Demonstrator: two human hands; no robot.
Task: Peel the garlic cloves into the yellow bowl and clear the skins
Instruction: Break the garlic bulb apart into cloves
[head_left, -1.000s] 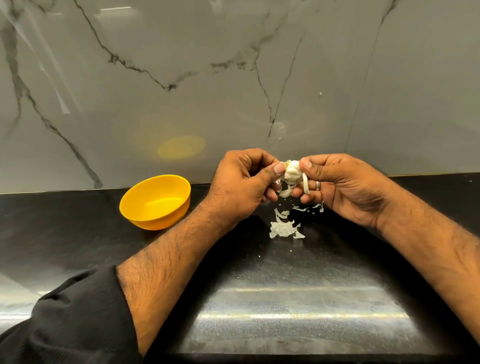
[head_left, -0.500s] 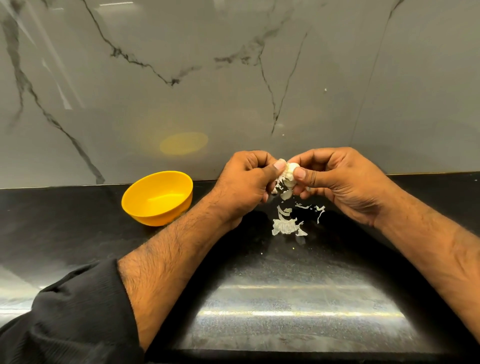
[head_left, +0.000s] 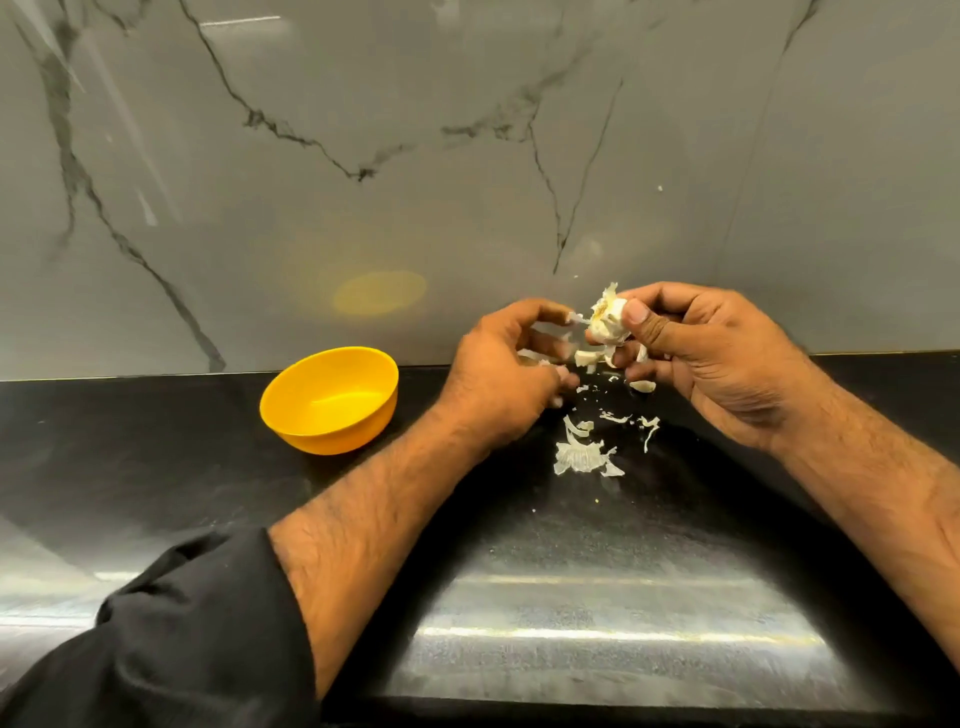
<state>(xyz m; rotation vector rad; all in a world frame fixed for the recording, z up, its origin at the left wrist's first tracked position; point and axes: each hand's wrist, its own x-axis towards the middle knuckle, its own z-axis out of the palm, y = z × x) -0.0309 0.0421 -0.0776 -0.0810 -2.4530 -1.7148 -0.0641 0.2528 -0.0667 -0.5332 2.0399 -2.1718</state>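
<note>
While the right hand (head_left: 727, 358) pinches the garlic bulb (head_left: 608, 322) above the counter (head_left: 156, 467), the left hand (head_left: 498, 379), fingers curled on a torn piece, should pull cloves free gently, dropping skins (head_left: 582, 457) clear of the yellow bowl (head_left: 291, 410).

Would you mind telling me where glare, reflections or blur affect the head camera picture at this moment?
In the head view, broad white glare streaks the near part of the black countertop; the yellow bowl throws a soft yellow reflection on the glossy marble wall; the left hand is smeared at its fingertips, while the right hand and the garlic it holds look sharper.
</note>
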